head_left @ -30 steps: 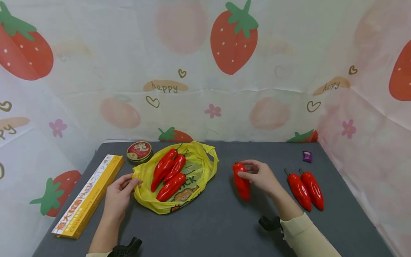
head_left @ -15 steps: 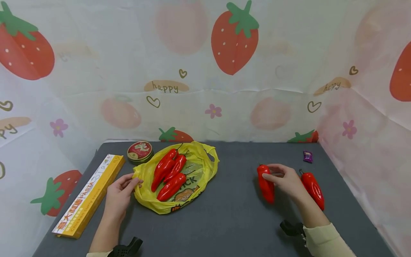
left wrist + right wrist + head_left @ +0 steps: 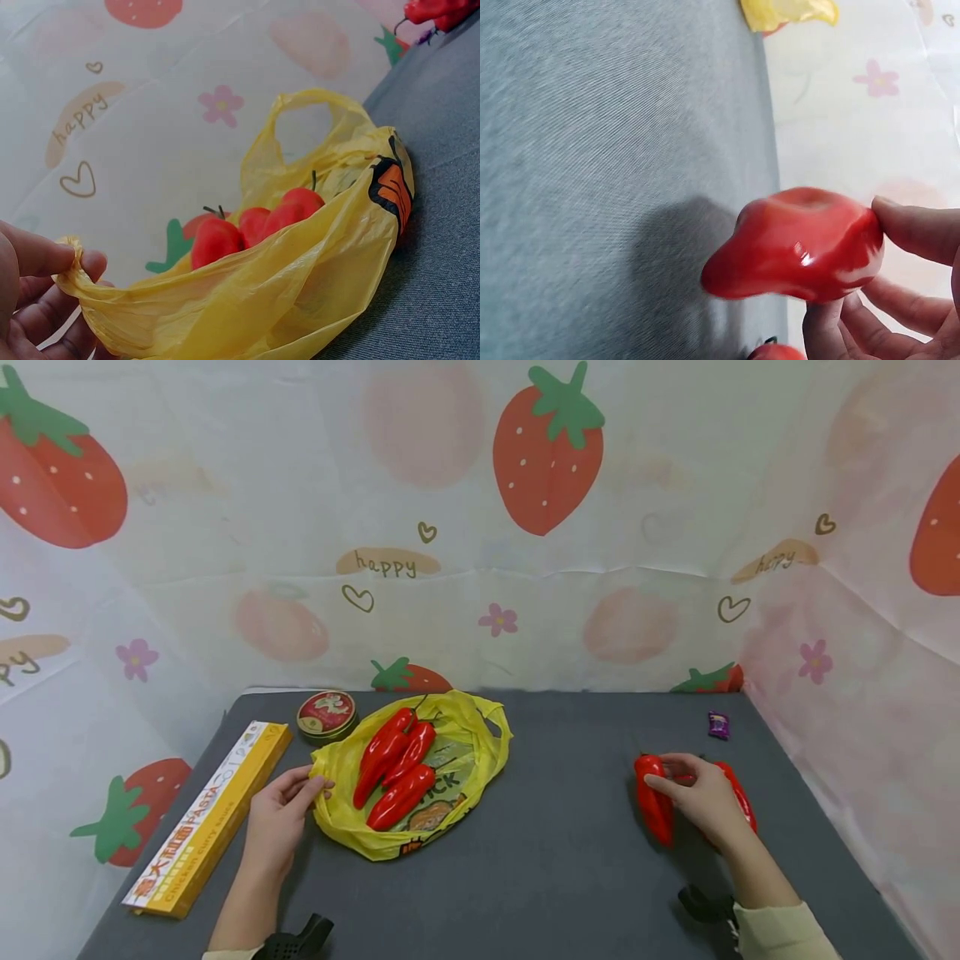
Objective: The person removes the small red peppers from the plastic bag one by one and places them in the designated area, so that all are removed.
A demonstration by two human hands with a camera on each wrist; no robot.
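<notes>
In the head view a yellow plastic bag (image 3: 341, 835) lies spread out with several red peppers (image 3: 401, 797) on it. The left hand (image 3: 276, 818) pinches the bag's left rim; the left wrist view shows thumb and finger on the yellow film (image 3: 71, 281). At the right, the right hand (image 3: 701, 797) holds a red pepper (image 3: 654, 802) by its upper part, and in the right wrist view that pepper (image 3: 802, 247) is pinched between thumb and fingers, above the cloth. Beside this hand another red pepper (image 3: 738, 793) is partly hidden behind it.
A yellow pasta box (image 3: 206, 818) lies slanted at the left. A round red tin (image 3: 327, 714) stands behind the bag's left side. Near the back right is a small purple packet (image 3: 717, 725). A strawberry-print cloth (image 3: 465, 527) hangs behind the grey table (image 3: 525, 893).
The right hand has carried its pepper to the right and a little nearer the front, now covering much of the peppers lying there. The left hand has stayed at the bag's rim.
</notes>
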